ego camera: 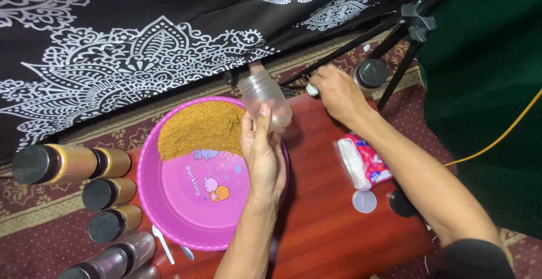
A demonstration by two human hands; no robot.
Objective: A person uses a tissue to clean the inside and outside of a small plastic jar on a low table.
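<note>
My left hand (261,155) grips a clear empty plastic bottle (265,94), held tilted over the right rim of a pink basin (186,222). A heap of brown powder (200,127) fills the far side of the basin. My right hand (337,92) reaches to the far edge of the red-brown table (327,222), its fingers pinched on a small white thing (311,90) next to a dark-capped jar (371,74).
Several black-capped jars of brown powder (68,163) lie left of the basin. A white spoon (163,244) rests by its near rim. A pack of tissues (361,161), a clear lid (364,201) and a black cap (402,204) sit right. Tripod legs (395,59) stand behind.
</note>
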